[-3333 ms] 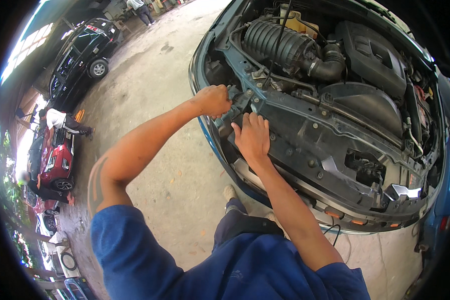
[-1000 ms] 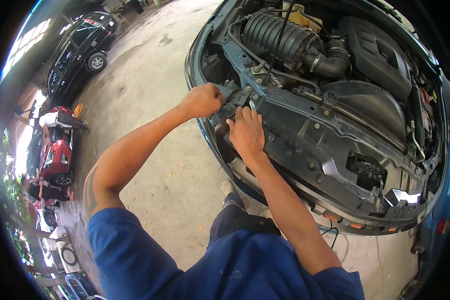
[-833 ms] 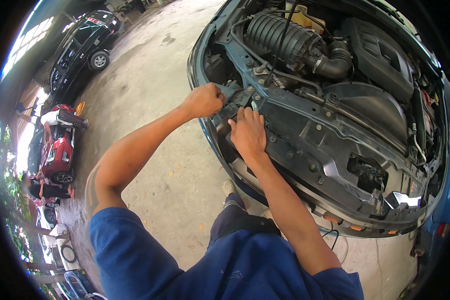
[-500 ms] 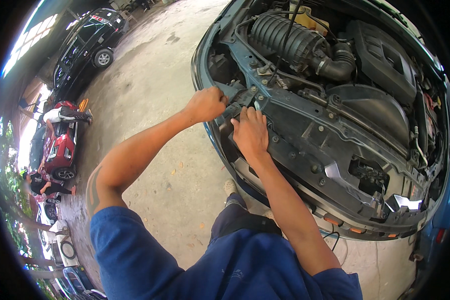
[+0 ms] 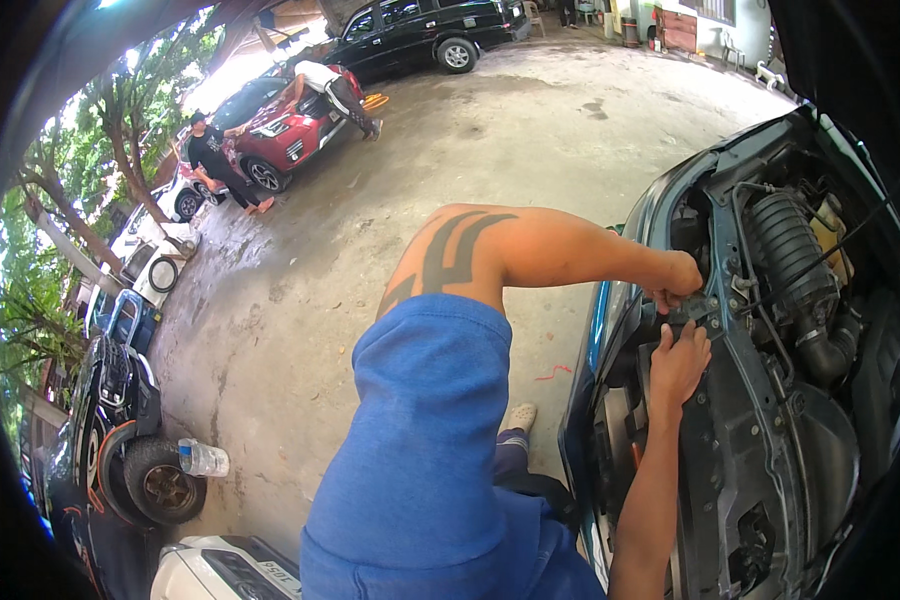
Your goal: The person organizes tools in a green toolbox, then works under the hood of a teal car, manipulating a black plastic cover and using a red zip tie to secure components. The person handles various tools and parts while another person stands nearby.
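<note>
My left hand [image 5: 678, 278] reaches over the front corner of a car's open engine bay. Its fingers are curled downward beside the headlight area, and whatever they hold, if anything, is hidden. Just below it, my right hand [image 5: 677, 368] lies on the black plastic panel [image 5: 708, 440] behind the grille, fingers apart and thumb out to the side. The two hands are close together but not touching. Farther right, a black ribbed intake housing [image 5: 792, 245] and a yellowish reservoir [image 5: 830, 237] sit in the bay.
A thin dark rod [image 5: 830, 252] slants across the bay. Behind me on the left are a red car [image 5: 305, 138] with two people beside it, a black SUV [image 5: 410, 35], a loose-looking wheel [image 5: 165, 482], a clear plastic bottle [image 5: 205, 459] and a white vehicle [image 5: 225, 570].
The view has swung left, so the engine bay now sits at the right and more of the yard shows. Both hands stay at the same front corner; the left fingers now point downward.
</note>
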### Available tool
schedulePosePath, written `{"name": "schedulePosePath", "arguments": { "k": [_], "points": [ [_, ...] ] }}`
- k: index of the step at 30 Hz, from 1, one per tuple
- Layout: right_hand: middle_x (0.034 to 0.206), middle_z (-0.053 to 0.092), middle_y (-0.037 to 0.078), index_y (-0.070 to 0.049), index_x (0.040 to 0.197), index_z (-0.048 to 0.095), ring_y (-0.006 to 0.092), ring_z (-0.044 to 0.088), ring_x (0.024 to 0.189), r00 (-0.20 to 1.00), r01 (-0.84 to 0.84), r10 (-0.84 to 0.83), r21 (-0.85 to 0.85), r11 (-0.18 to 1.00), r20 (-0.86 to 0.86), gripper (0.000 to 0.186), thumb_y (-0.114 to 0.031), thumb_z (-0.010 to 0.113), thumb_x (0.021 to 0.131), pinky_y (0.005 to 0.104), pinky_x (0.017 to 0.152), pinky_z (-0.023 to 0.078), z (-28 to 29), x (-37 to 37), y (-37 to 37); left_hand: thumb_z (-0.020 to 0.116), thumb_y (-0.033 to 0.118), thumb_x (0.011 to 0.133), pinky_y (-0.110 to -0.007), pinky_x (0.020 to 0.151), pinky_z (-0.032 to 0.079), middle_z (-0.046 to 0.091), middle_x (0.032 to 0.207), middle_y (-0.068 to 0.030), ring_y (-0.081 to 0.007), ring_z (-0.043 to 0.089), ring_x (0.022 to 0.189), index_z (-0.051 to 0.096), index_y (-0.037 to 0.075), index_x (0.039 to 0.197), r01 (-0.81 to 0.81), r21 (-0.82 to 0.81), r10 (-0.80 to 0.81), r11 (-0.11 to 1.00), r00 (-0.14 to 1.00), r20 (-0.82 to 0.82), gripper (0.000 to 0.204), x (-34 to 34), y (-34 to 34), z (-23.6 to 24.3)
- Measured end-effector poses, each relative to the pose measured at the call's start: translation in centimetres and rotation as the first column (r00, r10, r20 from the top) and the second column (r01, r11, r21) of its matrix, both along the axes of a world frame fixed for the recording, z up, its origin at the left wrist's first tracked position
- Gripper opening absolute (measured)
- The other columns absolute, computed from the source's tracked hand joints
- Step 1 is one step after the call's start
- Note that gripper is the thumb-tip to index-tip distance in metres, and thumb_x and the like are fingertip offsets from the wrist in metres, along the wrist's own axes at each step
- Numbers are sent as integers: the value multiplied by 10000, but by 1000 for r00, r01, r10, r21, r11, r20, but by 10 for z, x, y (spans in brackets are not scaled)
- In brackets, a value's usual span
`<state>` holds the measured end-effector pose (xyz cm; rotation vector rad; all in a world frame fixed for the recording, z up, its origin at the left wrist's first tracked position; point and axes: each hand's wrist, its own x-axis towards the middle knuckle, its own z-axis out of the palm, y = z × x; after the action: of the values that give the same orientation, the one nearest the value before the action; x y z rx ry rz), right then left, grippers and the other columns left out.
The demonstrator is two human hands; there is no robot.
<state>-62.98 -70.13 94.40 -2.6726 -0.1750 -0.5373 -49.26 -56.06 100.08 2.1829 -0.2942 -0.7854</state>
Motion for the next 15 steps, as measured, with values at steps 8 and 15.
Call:
{"name": "schedulePosePath", "arguments": {
  "k": [8,15],
  "points": [
    [1150,622,187,82,1291,642,373,590,1124,1000,-5,5,8,1000,18,483,-291,702,989,473,980,464,-3,0,0,603,196,894,-437,735,634,798,870,-171,-284,805,853,787,-8,869,21,501,-249,865,886,392,276,-39,-12,39],
    [1153,625,186,82,1288,644,372,588,1131,1000,-1,1,7,1000,0,478,-286,702,988,474,980,464,-1,-1,0,642,284,861,-465,819,620,789,861,-195,-368,787,918,797,-1,875,198,534,-393,822,876,280,325,-28,-21,36]
  ]
}}
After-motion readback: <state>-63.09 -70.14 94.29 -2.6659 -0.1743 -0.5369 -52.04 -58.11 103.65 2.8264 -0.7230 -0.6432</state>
